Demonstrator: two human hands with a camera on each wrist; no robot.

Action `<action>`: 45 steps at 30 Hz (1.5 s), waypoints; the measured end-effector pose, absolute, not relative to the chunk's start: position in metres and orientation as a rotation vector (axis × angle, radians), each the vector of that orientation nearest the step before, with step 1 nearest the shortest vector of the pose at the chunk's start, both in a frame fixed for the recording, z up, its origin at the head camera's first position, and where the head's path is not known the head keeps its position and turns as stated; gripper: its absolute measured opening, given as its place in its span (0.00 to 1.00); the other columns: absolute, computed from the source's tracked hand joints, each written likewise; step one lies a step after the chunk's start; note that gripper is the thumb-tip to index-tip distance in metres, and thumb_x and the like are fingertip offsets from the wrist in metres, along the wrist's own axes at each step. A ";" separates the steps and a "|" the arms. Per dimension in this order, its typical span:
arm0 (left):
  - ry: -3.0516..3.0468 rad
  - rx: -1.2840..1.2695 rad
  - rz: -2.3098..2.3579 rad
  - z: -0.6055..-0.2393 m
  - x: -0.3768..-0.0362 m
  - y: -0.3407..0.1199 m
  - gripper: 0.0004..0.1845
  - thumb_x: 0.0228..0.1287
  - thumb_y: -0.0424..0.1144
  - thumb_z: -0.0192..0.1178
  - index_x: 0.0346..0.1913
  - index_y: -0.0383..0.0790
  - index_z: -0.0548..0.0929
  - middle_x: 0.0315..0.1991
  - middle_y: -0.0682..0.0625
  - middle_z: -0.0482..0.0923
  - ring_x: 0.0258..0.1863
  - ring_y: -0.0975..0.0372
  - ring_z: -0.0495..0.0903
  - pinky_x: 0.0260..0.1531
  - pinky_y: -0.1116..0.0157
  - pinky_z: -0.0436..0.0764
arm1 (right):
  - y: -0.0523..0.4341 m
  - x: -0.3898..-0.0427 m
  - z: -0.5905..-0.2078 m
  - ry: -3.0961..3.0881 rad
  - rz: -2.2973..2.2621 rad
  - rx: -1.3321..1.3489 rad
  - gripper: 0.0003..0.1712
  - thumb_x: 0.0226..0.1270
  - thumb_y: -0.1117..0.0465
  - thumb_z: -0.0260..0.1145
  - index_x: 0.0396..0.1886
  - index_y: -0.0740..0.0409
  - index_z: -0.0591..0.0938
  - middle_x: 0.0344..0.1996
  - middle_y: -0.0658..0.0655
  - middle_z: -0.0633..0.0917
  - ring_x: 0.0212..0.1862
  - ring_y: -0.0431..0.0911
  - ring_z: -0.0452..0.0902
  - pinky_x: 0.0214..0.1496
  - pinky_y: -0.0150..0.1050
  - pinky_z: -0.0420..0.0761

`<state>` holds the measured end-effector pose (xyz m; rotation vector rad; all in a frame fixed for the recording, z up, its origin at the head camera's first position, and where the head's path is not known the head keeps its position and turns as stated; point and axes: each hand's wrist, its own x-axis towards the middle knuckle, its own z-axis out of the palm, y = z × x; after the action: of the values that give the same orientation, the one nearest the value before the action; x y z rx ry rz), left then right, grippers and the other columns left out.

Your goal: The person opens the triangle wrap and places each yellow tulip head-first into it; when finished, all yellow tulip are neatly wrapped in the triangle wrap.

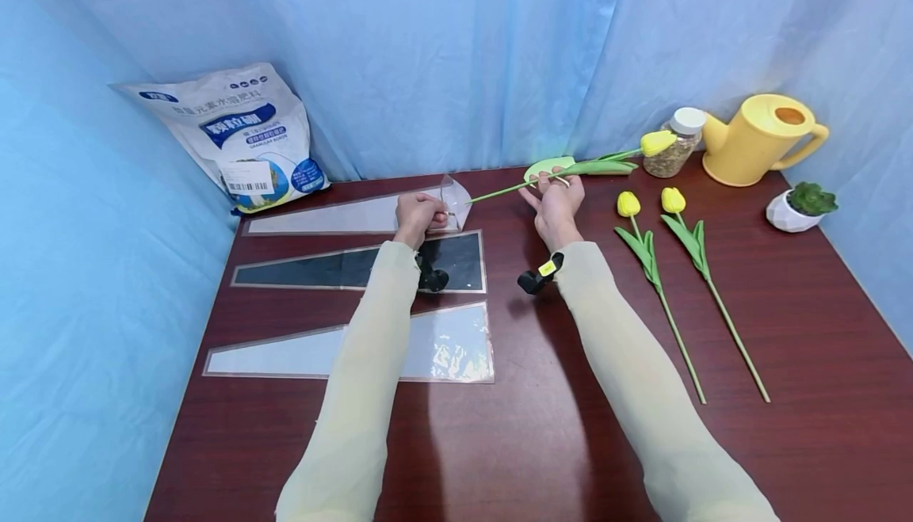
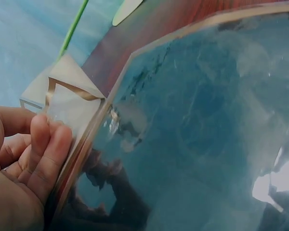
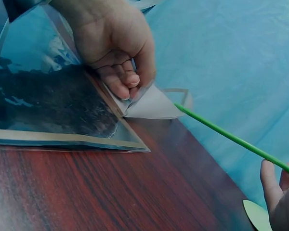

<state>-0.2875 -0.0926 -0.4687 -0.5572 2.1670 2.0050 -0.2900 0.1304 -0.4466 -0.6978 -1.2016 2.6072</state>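
My left hand (image 1: 419, 217) pinches the mouth of the far white-and-clear flower sleeve (image 1: 342, 213), and its edge stands lifted and folded in the left wrist view. My right hand (image 1: 556, 209) holds an artificial yellow tulip (image 1: 499, 189) by its green stem, the bloom pointing right. The stem's lower end reaches the raised sleeve mouth; the right wrist view shows the stem (image 3: 231, 137) meeting it. How far inside it goes I cannot tell. A dark sleeve (image 1: 314, 270) and another white sleeve (image 1: 285, 352) lie flat nearer me.
Two more yellow tulips (image 1: 645, 257) (image 1: 695, 249) lie at right. Behind them are a lidded jar (image 1: 674, 146), a yellow watering can (image 1: 759, 142) and a potted succulent (image 1: 795, 209). A fertilizer bag (image 1: 242, 138) stands at back left. A pale green oval piece (image 1: 545, 167) lies behind my right hand.
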 end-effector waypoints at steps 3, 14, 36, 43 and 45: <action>2.179 -0.533 2.010 -0.468 -0.287 -0.093 0.05 0.62 0.30 0.64 0.37 0.32 0.87 0.16 0.51 0.81 0.13 0.66 0.81 0.21 0.70 0.84 | 0.127 -0.291 -0.448 -1.243 2.571 -0.686 0.14 0.71 0.76 0.55 0.38 0.52 0.67 0.33 0.53 0.73 0.46 0.52 0.79 0.61 0.59 0.81; 2.365 -0.353 1.948 -0.453 -0.287 -0.085 0.05 0.63 0.29 0.60 0.37 0.30 0.84 0.19 0.49 0.81 0.14 0.65 0.79 0.23 0.66 0.86 | 0.123 -0.293 -0.452 -1.278 2.493 -0.676 0.18 0.69 0.77 0.56 0.53 0.55 0.69 0.37 0.58 0.76 0.52 0.57 0.82 0.45 0.49 0.89; 2.581 -0.219 1.773 -0.437 -0.286 -0.059 0.09 0.65 0.30 0.56 0.36 0.30 0.86 0.27 0.41 0.86 0.18 0.63 0.82 0.25 0.64 0.87 | 0.113 -0.285 -0.451 -1.436 2.447 -0.607 0.11 0.76 0.55 0.58 0.41 0.58 0.79 0.38 0.55 0.83 0.44 0.53 0.87 0.44 0.46 0.90; 2.648 -0.213 1.701 -0.434 -0.288 -0.056 0.09 0.65 0.30 0.56 0.36 0.33 0.87 0.28 0.40 0.87 0.16 0.63 0.82 0.29 0.58 0.89 | 0.112 -0.284 -0.452 -1.572 2.378 -0.651 0.13 0.74 0.58 0.60 0.54 0.53 0.71 0.52 0.65 0.84 0.39 0.45 0.87 0.48 0.48 0.89; 2.667 -0.218 1.679 -0.433 -0.288 -0.055 0.09 0.65 0.30 0.56 0.36 0.34 0.87 0.28 0.40 0.87 0.15 0.64 0.81 0.29 0.59 0.89 | 0.112 -0.283 -0.452 -1.566 2.395 -0.652 0.12 0.73 0.56 0.62 0.51 0.54 0.73 0.50 0.62 0.86 0.41 0.46 0.88 0.52 0.51 0.88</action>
<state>-0.2882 -0.0546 -0.4330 -0.2177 2.6670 1.6787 -0.2826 0.1123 -0.4523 -0.6520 -1.5663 2.3954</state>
